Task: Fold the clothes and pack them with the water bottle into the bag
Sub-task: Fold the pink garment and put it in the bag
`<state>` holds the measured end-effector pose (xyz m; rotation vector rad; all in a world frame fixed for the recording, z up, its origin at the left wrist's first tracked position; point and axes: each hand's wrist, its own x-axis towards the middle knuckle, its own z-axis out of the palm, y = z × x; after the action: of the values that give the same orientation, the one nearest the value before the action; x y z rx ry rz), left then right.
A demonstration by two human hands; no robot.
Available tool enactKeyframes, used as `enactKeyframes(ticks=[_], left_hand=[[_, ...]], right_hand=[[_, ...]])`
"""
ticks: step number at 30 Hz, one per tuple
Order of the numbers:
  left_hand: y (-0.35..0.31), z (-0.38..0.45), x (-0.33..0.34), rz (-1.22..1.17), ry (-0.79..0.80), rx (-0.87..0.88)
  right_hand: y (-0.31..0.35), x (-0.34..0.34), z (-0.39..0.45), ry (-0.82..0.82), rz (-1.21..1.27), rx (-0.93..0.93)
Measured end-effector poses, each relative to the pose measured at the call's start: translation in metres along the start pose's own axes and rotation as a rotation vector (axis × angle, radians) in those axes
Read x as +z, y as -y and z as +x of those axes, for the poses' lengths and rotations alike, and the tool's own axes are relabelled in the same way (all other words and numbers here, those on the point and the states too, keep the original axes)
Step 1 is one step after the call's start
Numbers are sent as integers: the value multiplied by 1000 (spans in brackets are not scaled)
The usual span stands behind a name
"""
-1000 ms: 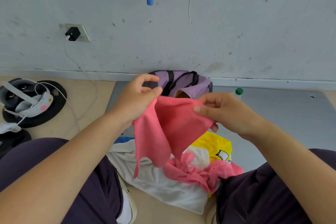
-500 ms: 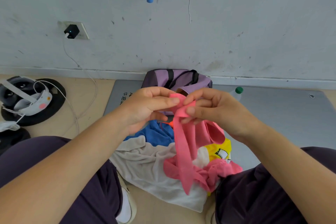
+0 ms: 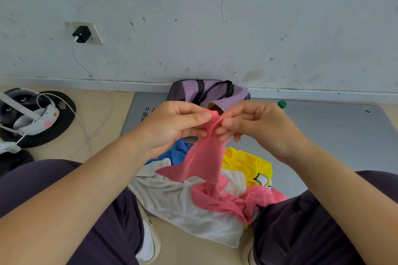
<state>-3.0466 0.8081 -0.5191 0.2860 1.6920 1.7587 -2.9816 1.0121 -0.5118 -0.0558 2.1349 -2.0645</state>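
Pink garment: held up in front of the purple bag, lower end trailing onto the clothes pile.
Left hand: fingers curled, pinching the garment's top edge.
Right hand: pinching the same edge, fingertips almost touching the left's.
Bottle cap: just right of the bag.
Change: the cloth, spread wide a second ago, is now bunched narrow.

I take this for a plain indoor room, perhaps a data-recording space: a scuffed white wall with a charger in its socket, a headset lying on the wooden floor, and a grey mat.
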Motion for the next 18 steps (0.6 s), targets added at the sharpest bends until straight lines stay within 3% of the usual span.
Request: enactKeyframes(ticks=[5, 10, 15, 18], left_hand=[[2, 2, 2, 30, -118, 7], [2, 1, 7, -26, -130, -17], [3, -3, 13, -112, 0, -37], [3, -2, 13, -140, 28, -41]], right_hand=[[-2, 1, -1, -72, -287, -65], [6, 8, -10, 159, -52, -61], [1, 14, -5, -163, -286, -119], [0, 15, -4, -239, -390, -168]])
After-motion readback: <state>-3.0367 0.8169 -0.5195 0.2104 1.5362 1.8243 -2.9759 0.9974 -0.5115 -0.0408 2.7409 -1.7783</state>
